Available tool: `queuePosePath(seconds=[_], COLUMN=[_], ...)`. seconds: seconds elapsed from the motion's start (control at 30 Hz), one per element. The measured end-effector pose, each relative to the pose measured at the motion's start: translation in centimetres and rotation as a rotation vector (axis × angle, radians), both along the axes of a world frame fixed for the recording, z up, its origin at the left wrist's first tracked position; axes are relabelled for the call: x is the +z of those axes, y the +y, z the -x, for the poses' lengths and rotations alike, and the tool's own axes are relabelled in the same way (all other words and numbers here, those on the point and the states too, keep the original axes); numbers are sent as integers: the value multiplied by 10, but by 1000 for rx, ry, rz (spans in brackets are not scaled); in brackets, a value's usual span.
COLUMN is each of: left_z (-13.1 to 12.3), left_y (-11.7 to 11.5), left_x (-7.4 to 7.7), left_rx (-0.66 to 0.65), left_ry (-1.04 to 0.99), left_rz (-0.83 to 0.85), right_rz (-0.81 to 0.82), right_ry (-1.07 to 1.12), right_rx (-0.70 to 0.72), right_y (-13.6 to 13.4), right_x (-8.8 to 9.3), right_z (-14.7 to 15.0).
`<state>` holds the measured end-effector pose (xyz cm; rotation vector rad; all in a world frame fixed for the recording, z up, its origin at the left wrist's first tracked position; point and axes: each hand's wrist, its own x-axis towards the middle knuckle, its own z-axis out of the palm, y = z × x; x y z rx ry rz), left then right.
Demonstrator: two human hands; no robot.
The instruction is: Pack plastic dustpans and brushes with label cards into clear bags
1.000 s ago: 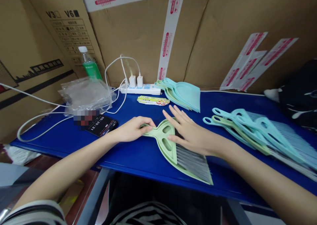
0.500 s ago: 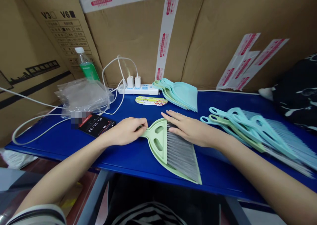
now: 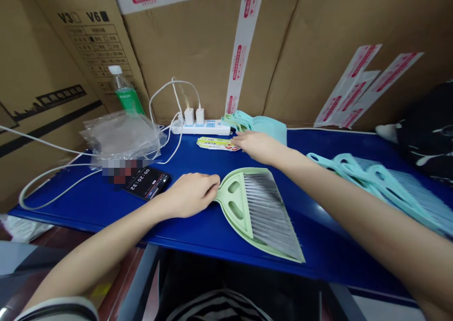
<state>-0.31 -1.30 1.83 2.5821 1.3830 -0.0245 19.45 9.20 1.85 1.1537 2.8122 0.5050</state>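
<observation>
My left hand (image 3: 193,193) is closed around the handle end of a light green dustpan (image 3: 226,219). A matching green hand brush (image 3: 271,212) with grey bristles lies nested on the pan, its handle within the same grip. Farther back, my right hand (image 3: 256,146) reaches over the table with fingers stretched out. Its fingertips are at the right end of a small stack of yellow-and-white printed paper labels (image 3: 215,144); whether they pinch any is unclear. Behind that hand sit stacked blue and green dustpans (image 3: 271,127), partly covered by it.
Several hand brushes (image 3: 385,182) lie at the right, partly behind my right forearm. A white power strip (image 3: 219,127) with chargers stands at the back. Clear plastic bags (image 3: 122,135), a phone (image 3: 146,182) and a bottle (image 3: 128,94) are at the left. Cardboard (image 3: 198,43) walls the back.
My right hand has left the brush bristles and moved back to the printed labels. My left hand keeps its hold on the handles, and the view has shifted slightly.
</observation>
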Motion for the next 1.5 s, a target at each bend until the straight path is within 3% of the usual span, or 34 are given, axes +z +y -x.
queuePosePath(seconds=[0.2,0.53,0.83,0.93,1.07,1.3,1.5], left_z=[-1,0,-2,-1,-1,-1,-1], left_y=[-1,-3,-4,-4,-5,-4,-3], left_x=[-1,-4,-2,-3,-3,-3,-2], left_rx=[-13,-42,-39,-43,-39,-30,-43], left_ry=[26,53,81,80,82,81,78], left_rz=[-23,-68,-61,-69,-64,-49,-49], right_rz=[-3,-67,139,90,5,45,284], right_ry=[-56,-7,159,173,238,338,411], right_rx=[38,69,103,87,148,267,244], right_y=[17,12,21,19,8,-29,-63], right_x=[-5,6,2,2,4,13,16], right_z=[15,11,-3,-4,-6,-20,-40])
